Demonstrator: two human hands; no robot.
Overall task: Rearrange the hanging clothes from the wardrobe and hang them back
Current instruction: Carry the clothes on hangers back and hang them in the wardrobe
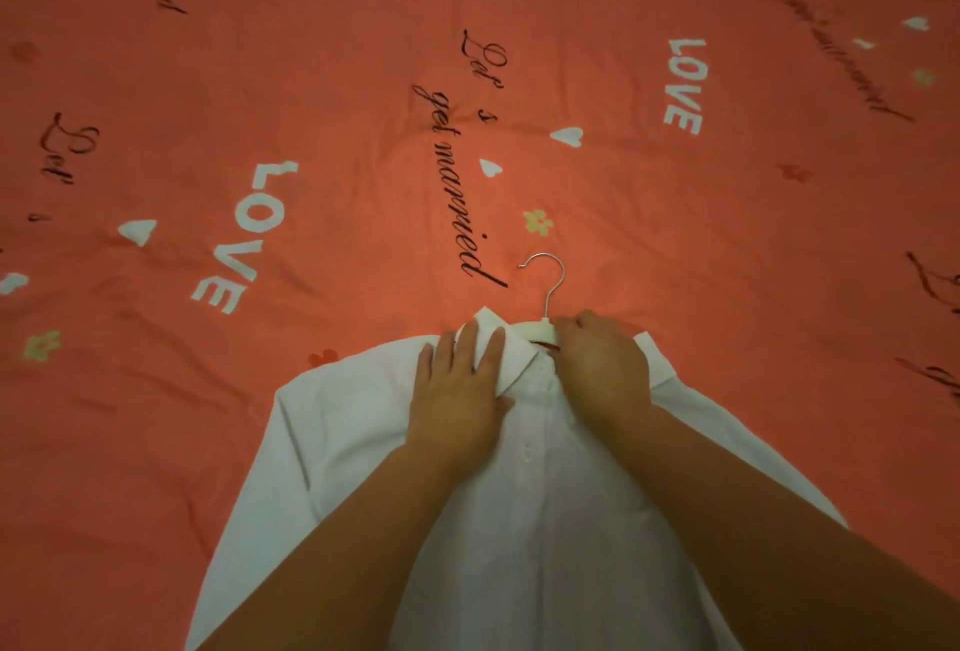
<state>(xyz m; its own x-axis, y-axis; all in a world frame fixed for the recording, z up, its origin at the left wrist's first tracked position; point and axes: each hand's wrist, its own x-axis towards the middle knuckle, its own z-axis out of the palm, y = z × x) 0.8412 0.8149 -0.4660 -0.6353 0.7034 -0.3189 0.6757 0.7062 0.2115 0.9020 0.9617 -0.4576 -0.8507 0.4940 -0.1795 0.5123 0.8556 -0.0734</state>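
We see white shirt flat on bedsheet, hanger in its collar. Left hand, beside hanger, presses with straight fingers. Right hand grips hanger. Risk: a tug slips a shoulder off.

White shirt (coral lettered bedsheet)

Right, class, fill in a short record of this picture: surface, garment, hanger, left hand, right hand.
surface: coral bedsheet printed with LOVE, hearts and script
garment: white shirt lying flat, front up, collar away from the person
hanger: white, inside the collar, metal hook lying on the sheet
left hand: flat on the collar's left side, fingers straight
right hand: fingers curled on the collar beside the hanger's neck
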